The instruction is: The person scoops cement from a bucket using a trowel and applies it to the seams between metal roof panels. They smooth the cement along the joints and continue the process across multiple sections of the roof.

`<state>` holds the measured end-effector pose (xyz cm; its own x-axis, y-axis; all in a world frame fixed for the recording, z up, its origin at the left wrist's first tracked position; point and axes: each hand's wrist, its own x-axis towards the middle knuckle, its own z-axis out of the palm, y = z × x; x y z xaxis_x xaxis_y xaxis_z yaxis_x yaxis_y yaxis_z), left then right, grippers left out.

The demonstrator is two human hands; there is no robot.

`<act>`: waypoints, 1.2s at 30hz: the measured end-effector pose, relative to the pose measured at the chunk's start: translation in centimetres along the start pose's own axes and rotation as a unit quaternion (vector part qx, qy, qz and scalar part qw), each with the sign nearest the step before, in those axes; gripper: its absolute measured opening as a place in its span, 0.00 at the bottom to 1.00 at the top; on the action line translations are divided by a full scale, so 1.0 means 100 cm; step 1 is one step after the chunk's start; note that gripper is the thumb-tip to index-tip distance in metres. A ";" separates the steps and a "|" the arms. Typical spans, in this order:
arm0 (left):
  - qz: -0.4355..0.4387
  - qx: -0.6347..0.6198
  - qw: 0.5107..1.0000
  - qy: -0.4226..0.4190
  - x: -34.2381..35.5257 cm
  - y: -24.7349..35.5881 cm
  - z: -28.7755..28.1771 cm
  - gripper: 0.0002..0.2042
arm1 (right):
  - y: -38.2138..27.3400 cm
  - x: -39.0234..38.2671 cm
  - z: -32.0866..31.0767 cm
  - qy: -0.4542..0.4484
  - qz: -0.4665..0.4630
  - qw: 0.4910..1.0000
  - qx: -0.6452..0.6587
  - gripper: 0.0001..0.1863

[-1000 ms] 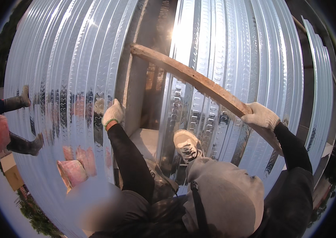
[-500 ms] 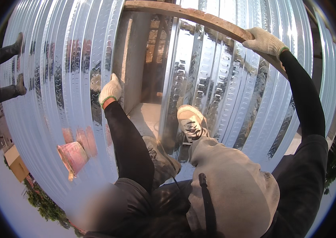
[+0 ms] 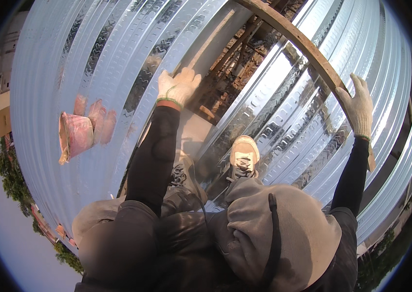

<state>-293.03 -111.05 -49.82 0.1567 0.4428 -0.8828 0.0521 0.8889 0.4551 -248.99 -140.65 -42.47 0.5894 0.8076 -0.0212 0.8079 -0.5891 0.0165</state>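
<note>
The wooden bar (image 3: 308,47) is long, narrow and brown, square-edged, and looks bowed through the fisheye; it crosses the left edge of the right metal sheet (image 3: 349,53) and slants over its ribs toward the far right. The right hand (image 3: 360,108), in a cream knitted glove, is at the bar's nearer stretch, fingers spread and raised, thumb lapping over the wood; the palm's contact is hidden. The left hand (image 3: 179,88), gloved alike with a green cuff, has its fingers apart over the inner edge of the left metal sheet (image 3: 118,63), well apart from the bar; I cannot tell how firmly it presses. Both sheets are shiny, silvery and ribbed, with rows of small embossed dents. Between their edges runs a smooth grey beam (image 3: 215,36), above rough brown rubble. A scuffed pink bucket (image 3: 77,135) lies tipped near the left sheet's outer side. A tan laced shoe (image 3: 244,155) stands by the right sheet's near left corner.
</note>
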 end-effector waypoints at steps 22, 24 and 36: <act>0.158 -0.198 0.845 0.472 -0.252 0.043 -0.564 0.54 | -0.354 0.059 -0.093 -0.022 -0.583 0.774 0.244 0.17; 0.150 -0.293 0.841 0.430 -0.204 0.032 -0.540 0.51 | -0.360 0.064 -0.096 -0.014 -0.599 0.768 0.228 0.16; 0.338 0.322 0.807 0.361 -0.130 0.029 -0.632 0.26 | -0.343 -0.023 -0.024 -0.220 -0.565 0.738 0.296 0.14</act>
<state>-357.25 -106.85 -44.40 -0.2401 0.9608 -0.1386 0.7333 0.2731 0.6226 -278.06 -122.28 -40.55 -0.6235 0.7818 -0.0119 0.5652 0.4401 -0.6978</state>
